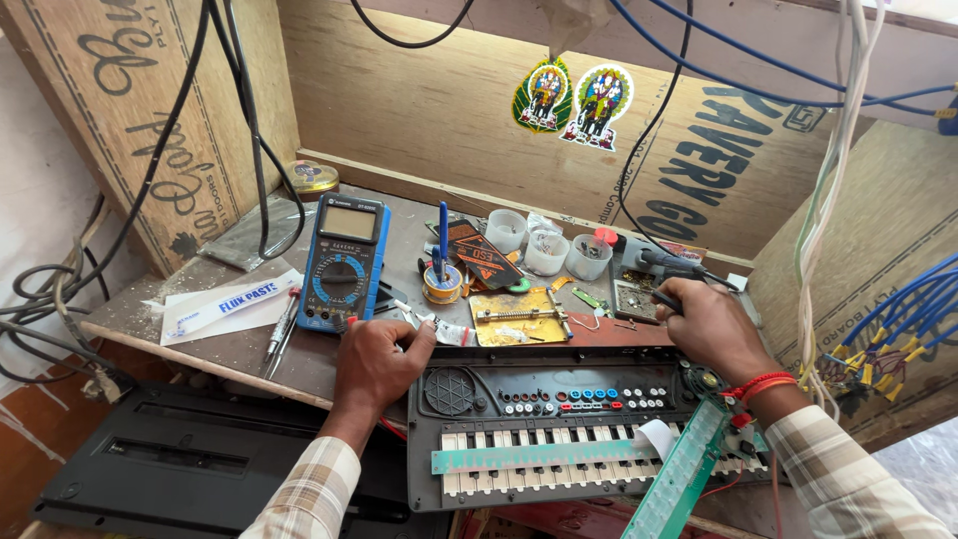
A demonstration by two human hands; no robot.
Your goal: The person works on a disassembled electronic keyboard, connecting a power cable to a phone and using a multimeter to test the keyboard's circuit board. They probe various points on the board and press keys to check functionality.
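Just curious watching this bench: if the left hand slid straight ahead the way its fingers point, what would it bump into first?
Probably the small crumpled tube at the left hand's fingertips, then the yellow plate; depth is uncertain.

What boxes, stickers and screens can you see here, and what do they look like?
Multimeter: blue and dark, upright rectangle with a grey screen, left of middle on the bench, beyond the left hand.
Flat packet: white with blue lettering, far left on the bench.
Two stickers: leaf-shaped, green-edged and colourful, on the back board.
Dark card: orange print, mid-bench.
Right hand: holds a dark tool.
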